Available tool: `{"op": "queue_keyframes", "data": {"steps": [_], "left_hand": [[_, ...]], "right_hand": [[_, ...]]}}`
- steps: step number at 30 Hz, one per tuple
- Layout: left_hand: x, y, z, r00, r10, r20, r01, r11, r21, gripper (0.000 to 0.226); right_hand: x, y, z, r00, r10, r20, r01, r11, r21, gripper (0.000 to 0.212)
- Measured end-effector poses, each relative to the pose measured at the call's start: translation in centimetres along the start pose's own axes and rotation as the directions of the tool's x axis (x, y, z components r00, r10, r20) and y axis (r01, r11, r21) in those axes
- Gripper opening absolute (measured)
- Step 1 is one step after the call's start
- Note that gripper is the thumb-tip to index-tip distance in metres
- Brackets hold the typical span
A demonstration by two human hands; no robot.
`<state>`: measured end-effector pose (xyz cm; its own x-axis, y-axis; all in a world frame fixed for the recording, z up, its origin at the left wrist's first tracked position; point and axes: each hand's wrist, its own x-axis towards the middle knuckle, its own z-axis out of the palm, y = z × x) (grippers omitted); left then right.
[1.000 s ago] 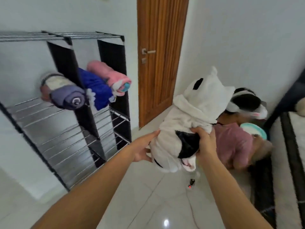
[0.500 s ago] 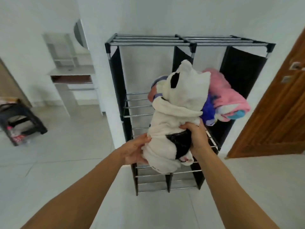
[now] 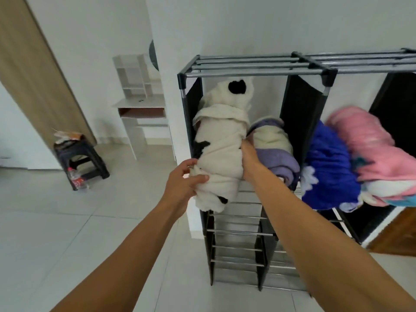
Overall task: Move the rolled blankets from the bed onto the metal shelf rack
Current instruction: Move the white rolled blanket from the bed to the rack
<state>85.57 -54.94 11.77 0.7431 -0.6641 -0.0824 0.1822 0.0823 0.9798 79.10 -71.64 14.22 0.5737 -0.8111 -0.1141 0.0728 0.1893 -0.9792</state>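
Observation:
A white rolled blanket with black patches (image 3: pixel 221 140) lies lengthwise in the left bay of the metal shelf rack (image 3: pixel 258 72), its near end jutting over the front bars. My left hand (image 3: pixel 183 180) grips that near end from the left. My right hand (image 3: pixel 249 159) presses its right side, wedged between it and a purple-and-cream rolled blanket (image 3: pixel 275 149) in the same bay. In the right bay lie a blue rolled blanket (image 3: pixel 328 167) and a pink one (image 3: pixel 371 149). The bed is out of view.
The rack stands against a white wall, with lower bar shelves (image 3: pixel 236 248) below the blankets. A black stool (image 3: pixel 78 158) with papers and a bottle beside it is at left. Behind it stand a white desk (image 3: pixel 141 109) and a brown door edge (image 3: pixel 396 233) at far right.
I have stepped closer to the rack and pushed the white blanket from in front of it into the left bay, beside the purple-and-cream roll. Both hands stayed on it.

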Motion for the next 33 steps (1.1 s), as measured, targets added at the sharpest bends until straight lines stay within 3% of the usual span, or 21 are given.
{"op": "queue_keyframes", "data": {"steps": [4, 7, 9, 11, 15, 20, 24, 29, 33], "left_hand": [[2.3, -0.5, 2.4, 0.980, 0.188, -0.063, -0.161, 0.939, 0.303, 0.033], [3.6, -1.0, 4.1, 0.937, 0.348, -0.036, -0.274, 0.793, 0.544, 0.025], [4.0, -1.4, 5.2, 0.903, 0.426, 0.056, -0.360, 0.680, 0.639, 0.021], [4.5, -1.5, 5.8, 0.891, 0.438, 0.118, -0.397, 0.627, 0.670, 0.020], [4.3, -1.3, 5.7, 0.883, 0.443, 0.155, -0.424, 0.614, 0.666, 0.027], [3.5, -2.0, 3.1, 0.912, 0.395, 0.107, -0.333, 0.563, 0.756, 0.071], [4.3, -2.6, 2.8, 0.971, 0.189, 0.147, -0.225, 0.512, 0.829, 0.098], [4.9, -3.4, 3.6, 0.954, 0.250, 0.168, -0.280, 0.529, 0.801, 0.083], [5.6, -3.4, 4.1, 0.932, 0.307, 0.193, -0.338, 0.540, 0.771, 0.077]], "right_hand": [[5.3, 0.8, 0.0, 0.994, 0.066, -0.082, -0.064, 0.998, 0.025, 0.061], [3.8, -0.6, 0.6, 0.992, 0.056, -0.116, -0.066, 0.995, -0.081, 0.070], [3.9, -0.4, 0.9, 0.996, 0.080, -0.024, -0.083, 0.981, -0.177, 0.061], [4.6, 0.2, 0.7, 0.997, 0.076, 0.032, -0.064, 0.956, -0.287, 0.060], [5.6, 0.2, 0.5, 1.000, 0.008, 0.009, -0.002, 0.854, -0.520, 0.082], [5.9, -1.6, 1.0, 0.975, -0.220, 0.010, 0.156, 0.659, -0.735, 0.073], [5.1, -1.8, 1.7, 0.986, -0.090, 0.139, 0.165, 0.558, -0.813, 0.062], [5.7, -1.1, 1.9, 0.997, -0.061, 0.047, 0.073, 0.561, -0.825, 0.072], [5.7, -1.0, 1.5, 0.985, -0.171, 0.001, 0.108, 0.614, -0.782, 0.061]]}}
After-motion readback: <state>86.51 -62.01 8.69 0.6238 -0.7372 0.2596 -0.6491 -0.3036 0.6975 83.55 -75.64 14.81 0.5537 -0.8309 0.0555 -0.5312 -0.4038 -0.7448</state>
